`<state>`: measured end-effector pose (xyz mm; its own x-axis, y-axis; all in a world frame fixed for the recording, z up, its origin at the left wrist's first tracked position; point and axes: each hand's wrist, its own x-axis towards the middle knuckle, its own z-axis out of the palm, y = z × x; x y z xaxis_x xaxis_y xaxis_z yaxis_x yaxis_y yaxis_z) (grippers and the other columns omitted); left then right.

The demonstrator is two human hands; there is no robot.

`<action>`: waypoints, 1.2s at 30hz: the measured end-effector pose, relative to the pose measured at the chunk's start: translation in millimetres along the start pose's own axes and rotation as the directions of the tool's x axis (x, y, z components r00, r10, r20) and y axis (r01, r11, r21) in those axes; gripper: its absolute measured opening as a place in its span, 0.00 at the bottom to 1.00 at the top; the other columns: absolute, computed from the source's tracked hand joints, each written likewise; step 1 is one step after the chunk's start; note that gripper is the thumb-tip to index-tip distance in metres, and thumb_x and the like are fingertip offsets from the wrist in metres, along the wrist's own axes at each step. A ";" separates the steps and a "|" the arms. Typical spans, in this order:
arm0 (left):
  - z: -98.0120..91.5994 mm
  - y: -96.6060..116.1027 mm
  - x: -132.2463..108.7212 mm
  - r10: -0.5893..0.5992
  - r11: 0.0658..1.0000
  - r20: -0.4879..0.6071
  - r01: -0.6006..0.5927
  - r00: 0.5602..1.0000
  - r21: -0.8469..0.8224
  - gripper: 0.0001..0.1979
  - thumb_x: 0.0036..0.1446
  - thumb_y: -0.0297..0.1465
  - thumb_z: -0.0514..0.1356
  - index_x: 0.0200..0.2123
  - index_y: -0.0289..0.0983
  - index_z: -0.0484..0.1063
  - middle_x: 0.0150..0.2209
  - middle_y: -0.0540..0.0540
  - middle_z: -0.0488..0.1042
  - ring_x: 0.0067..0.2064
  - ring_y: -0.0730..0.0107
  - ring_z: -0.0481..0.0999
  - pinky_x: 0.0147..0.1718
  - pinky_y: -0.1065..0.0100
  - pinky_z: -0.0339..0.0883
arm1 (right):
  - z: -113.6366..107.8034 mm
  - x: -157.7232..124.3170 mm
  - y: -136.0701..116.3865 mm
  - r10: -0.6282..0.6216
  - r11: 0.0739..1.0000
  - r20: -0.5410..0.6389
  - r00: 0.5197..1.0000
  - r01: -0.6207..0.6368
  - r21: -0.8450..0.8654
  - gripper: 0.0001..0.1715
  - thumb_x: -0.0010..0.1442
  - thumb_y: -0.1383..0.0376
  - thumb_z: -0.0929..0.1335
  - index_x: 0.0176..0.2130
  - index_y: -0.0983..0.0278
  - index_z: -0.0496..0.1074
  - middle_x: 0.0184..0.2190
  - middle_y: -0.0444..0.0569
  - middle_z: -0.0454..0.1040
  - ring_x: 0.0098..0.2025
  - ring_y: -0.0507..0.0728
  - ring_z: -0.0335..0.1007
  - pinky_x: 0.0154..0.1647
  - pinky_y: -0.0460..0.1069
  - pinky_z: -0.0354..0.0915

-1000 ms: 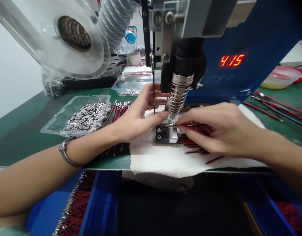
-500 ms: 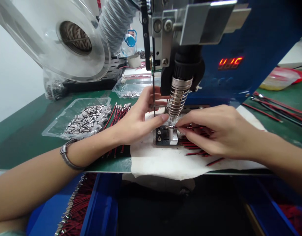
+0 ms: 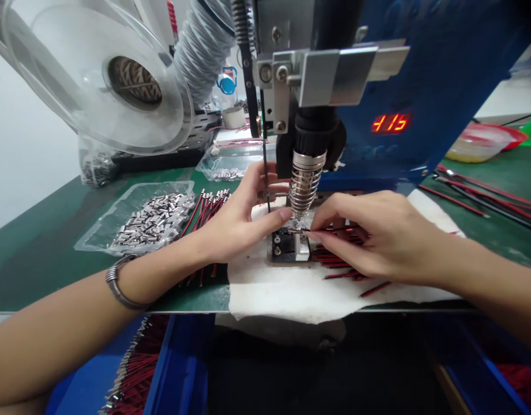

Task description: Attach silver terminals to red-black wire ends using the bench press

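My right hand [image 3: 377,236] pinches a thin red-and-black wire [image 3: 306,229] and holds its metal tip on the small black and white fixture [image 3: 291,245] under the machine's coiled metal nozzle [image 3: 305,181]. My left hand [image 3: 237,222] rests beside the fixture with fingers curled and its thumb reaching to the wire tip; what it grips, if anything, is too small to see. A metal bracelet [image 3: 118,279] sits on my left wrist. More red wires [image 3: 338,262] lie under my right hand on a white cloth [image 3: 291,288].
A clear tray of small metal sleeves [image 3: 150,219] and a bundle of tipped red wires [image 3: 208,202] lie left on the green bench. A big clear reel [image 3: 113,75] hangs upper left. The blue machine shows a red display [image 3: 390,123]. Blue bins with wires [image 3: 131,369] sit below.
The view has tilted slightly, so the machine head sits lower in frame. Both hands stay at the fixture, with the wire tip still under the nozzle.
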<state>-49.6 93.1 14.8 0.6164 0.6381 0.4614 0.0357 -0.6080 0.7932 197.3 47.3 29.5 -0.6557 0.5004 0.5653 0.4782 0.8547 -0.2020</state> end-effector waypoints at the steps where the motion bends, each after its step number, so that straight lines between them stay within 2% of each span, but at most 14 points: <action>1: 0.0 0.3 0.1 0.001 1.000 -0.001 -0.001 1.000 0.000 0.25 0.64 0.34 0.65 0.60 0.45 0.60 0.63 0.40 0.69 0.64 0.51 0.71 0.63 0.46 0.70 | 0.2 -0.4 0.5 -0.004 1.000 -0.008 1.000 0.004 -0.002 0.03 0.66 0.69 0.69 0.38 0.63 0.71 0.27 0.41 0.76 0.24 0.50 0.69 0.26 0.46 0.60; 23: 2.5 -2.1 0.3 0.003 1.000 -0.009 -0.003 1.000 -0.015 0.25 0.64 0.34 0.65 0.58 0.45 0.58 0.61 0.41 0.69 0.63 0.54 0.71 0.63 0.48 0.70 | -0.5 -0.5 -0.1 -0.027 1.000 0.000 1.000 0.027 -0.004 0.04 0.67 0.68 0.70 0.37 0.63 0.72 0.26 0.44 0.76 0.23 0.52 0.70 0.26 0.49 0.60; 36: 1.6 3.5 0.7 -0.030 0.999 -0.008 0.030 1.000 0.032 0.25 0.64 0.34 0.65 0.58 0.43 0.58 0.62 0.39 0.68 0.64 0.52 0.72 0.63 0.47 0.69 | -0.8 -0.7 -0.6 -0.044 0.999 -0.007 0.999 0.044 0.008 0.10 0.70 0.64 0.70 0.34 0.63 0.71 0.24 0.42 0.74 0.22 0.50 0.66 0.25 0.48 0.57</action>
<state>-47.7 90.6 17.3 0.6084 0.6600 0.4407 0.0795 -0.6031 0.7937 197.9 46.3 29.9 -0.6722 0.4614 0.5791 0.4440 0.8770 -0.1834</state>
